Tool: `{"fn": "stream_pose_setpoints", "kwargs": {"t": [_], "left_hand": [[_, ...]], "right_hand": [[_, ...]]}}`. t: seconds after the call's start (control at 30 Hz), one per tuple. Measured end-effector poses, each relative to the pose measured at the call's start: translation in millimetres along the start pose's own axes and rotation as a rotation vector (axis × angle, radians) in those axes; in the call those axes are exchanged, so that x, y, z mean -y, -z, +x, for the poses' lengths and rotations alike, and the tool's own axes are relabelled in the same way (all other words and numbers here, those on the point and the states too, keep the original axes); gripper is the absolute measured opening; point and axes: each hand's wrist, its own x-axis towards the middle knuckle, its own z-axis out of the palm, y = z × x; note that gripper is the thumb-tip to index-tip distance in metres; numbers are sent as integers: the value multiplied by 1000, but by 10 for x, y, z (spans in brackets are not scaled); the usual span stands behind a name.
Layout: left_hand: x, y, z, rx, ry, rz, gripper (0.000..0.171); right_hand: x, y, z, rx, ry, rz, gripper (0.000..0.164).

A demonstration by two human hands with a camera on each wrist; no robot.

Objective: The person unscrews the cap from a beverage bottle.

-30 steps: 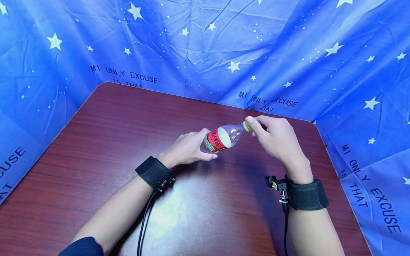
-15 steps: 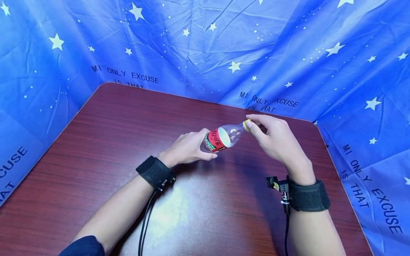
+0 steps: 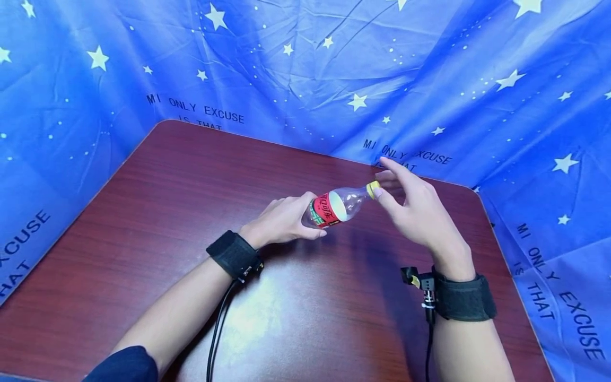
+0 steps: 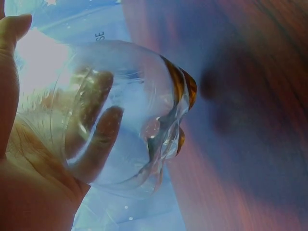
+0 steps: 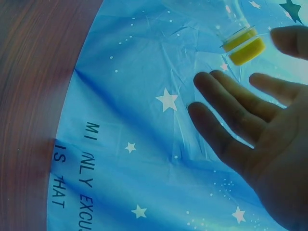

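Note:
My left hand (image 3: 281, 223) grips the lower part of a clear plastic cola bottle (image 3: 352, 204) with a red label (image 3: 326, 210). The bottle is held tilted above the table, its neck pointing up to the right. A little brown liquid (image 4: 179, 84) shows in its base in the left wrist view. On the neck sits a yellow cap (image 5: 247, 51), with a thin gap between it and the ring below. Beside the cap is my right hand (image 3: 425, 215), its fingers spread and fairly straight. In the right wrist view the thumb (image 5: 291, 42) and fingers stand apart from the cap.
The dark red wooden table (image 3: 157, 212) lies beneath both hands. Blue star-printed cloth (image 3: 296, 90) hangs around its far and side edges. Each wrist wears a black strap (image 3: 234, 254) with a camera, and black cables (image 3: 220, 323) trail toward the near edge.
My right hand has gone from pinching the yellow cap to spreading its fingers off it. The left hand still holds the bottle in place; the head view has shifted slightly.

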Motion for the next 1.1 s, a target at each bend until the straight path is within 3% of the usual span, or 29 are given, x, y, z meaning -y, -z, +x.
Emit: {"fn": "stream_pose_setpoints", "kwargs": {"t": [0.3,0.43,0.67,0.93,1.1], "left_hand": [[-31,-27,13,-2,-24,19,66],[-51,-36,22,-6,-47,29,67],[-46,-24,24,-14,-49,29,69],[-25,-16,13,-20,-35,23,67],[-22,-11,6,-25,-33,12,65]], "right_hand": [[-6,0,-15,-13,-105,-85,49],[0,-6,-30,-29,-131,-119,37],[9,-4,-37,-31,-96,-89,28],[30,-9,-32,-27,-23,-63,36],[36,9,-29,8,-51,-27,46]]}}
